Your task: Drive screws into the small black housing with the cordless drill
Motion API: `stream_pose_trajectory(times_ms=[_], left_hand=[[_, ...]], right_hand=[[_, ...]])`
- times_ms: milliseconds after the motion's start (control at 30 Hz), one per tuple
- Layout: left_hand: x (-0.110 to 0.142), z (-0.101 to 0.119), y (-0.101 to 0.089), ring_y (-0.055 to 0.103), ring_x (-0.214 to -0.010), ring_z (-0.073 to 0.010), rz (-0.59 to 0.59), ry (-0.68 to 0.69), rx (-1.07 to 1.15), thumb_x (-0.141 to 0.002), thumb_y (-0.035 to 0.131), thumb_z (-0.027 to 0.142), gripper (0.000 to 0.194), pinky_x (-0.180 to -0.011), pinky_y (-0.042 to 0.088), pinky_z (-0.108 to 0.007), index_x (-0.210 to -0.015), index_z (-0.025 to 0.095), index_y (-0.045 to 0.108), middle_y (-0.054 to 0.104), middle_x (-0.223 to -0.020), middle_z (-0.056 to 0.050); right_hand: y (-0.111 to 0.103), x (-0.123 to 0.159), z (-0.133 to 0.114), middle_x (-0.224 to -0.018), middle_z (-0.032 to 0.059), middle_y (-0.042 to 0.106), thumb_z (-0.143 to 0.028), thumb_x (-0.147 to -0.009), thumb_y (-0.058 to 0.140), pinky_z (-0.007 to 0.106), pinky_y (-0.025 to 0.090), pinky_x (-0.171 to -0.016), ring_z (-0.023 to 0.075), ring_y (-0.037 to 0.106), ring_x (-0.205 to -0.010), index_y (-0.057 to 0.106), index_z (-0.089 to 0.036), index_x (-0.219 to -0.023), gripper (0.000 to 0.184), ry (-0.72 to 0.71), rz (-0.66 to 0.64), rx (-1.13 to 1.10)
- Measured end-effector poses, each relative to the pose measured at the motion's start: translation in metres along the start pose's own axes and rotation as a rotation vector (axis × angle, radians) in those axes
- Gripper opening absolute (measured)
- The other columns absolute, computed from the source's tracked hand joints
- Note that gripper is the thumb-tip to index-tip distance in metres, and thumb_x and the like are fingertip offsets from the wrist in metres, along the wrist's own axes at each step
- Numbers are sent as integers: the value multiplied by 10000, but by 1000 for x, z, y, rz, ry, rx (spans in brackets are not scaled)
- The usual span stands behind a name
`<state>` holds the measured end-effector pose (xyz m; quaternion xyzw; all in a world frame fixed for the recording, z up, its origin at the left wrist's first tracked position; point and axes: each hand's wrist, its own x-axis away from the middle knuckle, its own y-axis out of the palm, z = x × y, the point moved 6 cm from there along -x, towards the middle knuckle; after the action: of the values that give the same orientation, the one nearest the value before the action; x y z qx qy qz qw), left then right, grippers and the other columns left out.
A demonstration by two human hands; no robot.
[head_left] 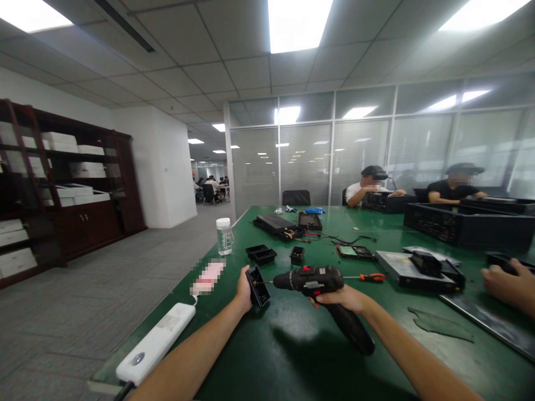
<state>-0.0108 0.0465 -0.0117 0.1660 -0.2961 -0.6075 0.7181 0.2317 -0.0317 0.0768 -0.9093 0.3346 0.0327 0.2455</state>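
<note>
My left hand grips a small black open box by its left side, tilted up so its inside faces right. In my right hand is a black cordless drill, held level by its grip. The drill's thin bit points left and its tip reaches the mouth of the box; whether it touches anything inside is too small to tell. Behind them, more small black boxes stand on the table, one holding small bits.
On the green table are a white power strip, a bottle, a screwdriver, metal drives and a black case. Another person's hand is at the right edge. Two people sit at the far side.
</note>
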Motion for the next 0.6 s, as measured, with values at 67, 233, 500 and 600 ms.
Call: stream_pose_trajectory(times_ms=[67,233,500,600], left_hand=[[0,0,-1,521,-469,-158,0,6,-6,-706,538,581,397,-510,435,-290,-656,187,518,524,-534,10],[3,1,1,537,-483,-172,2,1,-1,-707,540,576,391,-522,449,-308,-670,187,532,539,-549,1],[2,0,1,536,-483,-170,5,-15,13,-713,531,575,393,-528,446,-303,-665,185,532,544,-554,-1],[-1,-1,0,526,-477,-161,4,-12,18,-708,531,580,397,-526,436,-291,-668,185,530,533,-546,8]], right_hand=[[0,0,0,-772,49,581,-432,-805,599,315,402,-804,170,530,-780,625,-97,-852,340,-4,-3,1],[0,0,2,-780,49,583,-410,-817,593,308,396,-802,167,530,-783,623,-98,-845,314,-8,-15,6],[0,1,4,-785,51,580,-397,-824,588,305,392,-798,168,527,-784,621,-94,-855,306,-6,-12,2],[-1,1,5,-781,50,578,-394,-823,589,304,392,-792,168,525,-780,623,-94,-857,304,-4,0,-1]])
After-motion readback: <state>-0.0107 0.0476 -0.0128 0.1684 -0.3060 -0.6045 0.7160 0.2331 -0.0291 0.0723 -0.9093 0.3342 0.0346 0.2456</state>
